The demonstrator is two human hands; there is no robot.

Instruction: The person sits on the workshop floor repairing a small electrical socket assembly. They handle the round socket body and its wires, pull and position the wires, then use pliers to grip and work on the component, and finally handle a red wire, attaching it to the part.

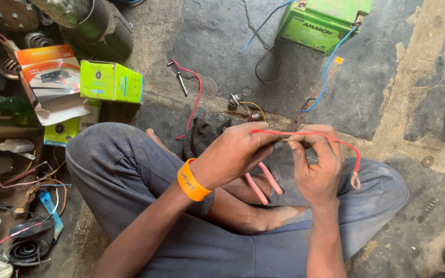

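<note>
I sit cross-legged on a concrete floor. My left hand (235,152), with an orange wristband (192,180), pinches a red wire (330,138) and also holds pink-handled pliers (263,183) that hang down from the palm. My right hand (312,162) pinches the same red wire close beside the left fingers. The wire arcs right over my right hand and ends in a bare coiled tip (355,181) by my knee. A dark cloth (202,136) lies on my lap behind the hands.
A green battery (320,23) with blue wires (330,62) stands at the top. A loose red wire (194,98), a screwdriver (181,82) and a small metal part (237,100) lie on the floor. Green and orange boxes (110,81) and tangled parts crowd the left.
</note>
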